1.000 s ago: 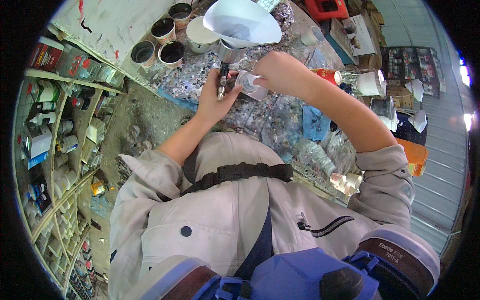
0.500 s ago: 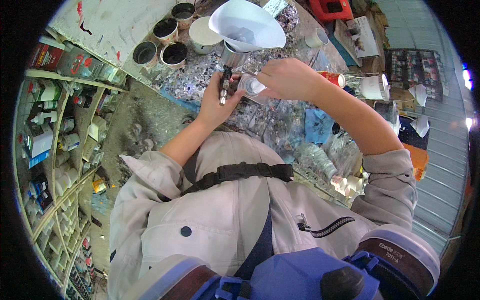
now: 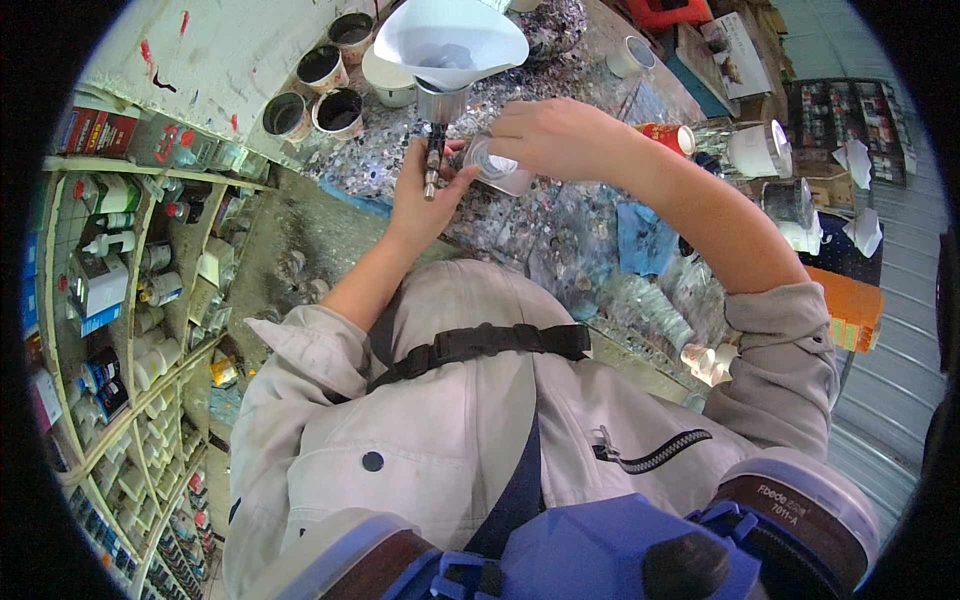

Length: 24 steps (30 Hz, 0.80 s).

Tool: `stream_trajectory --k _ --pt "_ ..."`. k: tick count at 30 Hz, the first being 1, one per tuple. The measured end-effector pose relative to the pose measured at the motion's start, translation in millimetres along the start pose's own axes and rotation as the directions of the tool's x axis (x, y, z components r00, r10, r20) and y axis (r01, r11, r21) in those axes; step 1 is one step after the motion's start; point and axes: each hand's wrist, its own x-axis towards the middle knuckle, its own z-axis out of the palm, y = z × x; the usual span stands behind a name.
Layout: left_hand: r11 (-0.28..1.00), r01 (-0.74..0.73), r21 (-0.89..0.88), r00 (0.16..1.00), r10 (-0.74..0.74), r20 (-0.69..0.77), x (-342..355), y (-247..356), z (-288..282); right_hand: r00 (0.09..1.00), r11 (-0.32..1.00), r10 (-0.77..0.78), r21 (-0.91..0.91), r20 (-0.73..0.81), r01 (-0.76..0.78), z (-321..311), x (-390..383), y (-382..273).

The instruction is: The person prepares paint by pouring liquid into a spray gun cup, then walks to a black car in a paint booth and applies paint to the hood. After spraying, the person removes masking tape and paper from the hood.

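Observation:
My left hand (image 3: 412, 198) is closed around a small spray gun (image 3: 433, 165) that points toward me. On top of the gun sits a metal cup (image 3: 443, 104), and a wide white paper funnel (image 3: 450, 45) with a grey stain rests in it. Just right of the gun is a clear plastic cup (image 3: 508, 180), tilted, with whitish contents. The left thumb reaches to its side; whether it bears the cup I cannot tell. Over the cup's far rim my right hand (image 3: 550, 135) is closed, fingers bent down, and what they grip is hidden.
Several cups of dark paint (image 3: 338, 110) and a white tub (image 3: 387, 80) stand beyond my left hand. A blue cloth (image 3: 645, 238) lies on the paint-crusted bench (image 3: 540, 230). Toward the right are a red-and-white can (image 3: 668, 138) and jars. Shelves of bottles (image 3: 115, 240) line the left.
My left hand, the spray gun and its funnel have shifted slightly left. The clear cup and my right hand have moved slightly left and farther away. The view has turned a little.

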Motion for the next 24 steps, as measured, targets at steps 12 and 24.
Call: stream_trajectory --k 12,24 --pt "0.978 0.003 0.210 1.000 0.002 -0.021 -8.7 0.2 3.6 0.901 0.864 0.433 0.276 0.020 -0.421 25.9 -1.8 -23.5" --pt "0.949 -0.004 0.314 0.989 0.050 -0.138 -105.9 82.1 -73.6 0.857 0.778 0.498 0.506 -0.135 -0.372 4.4 -13.8 -92.2"
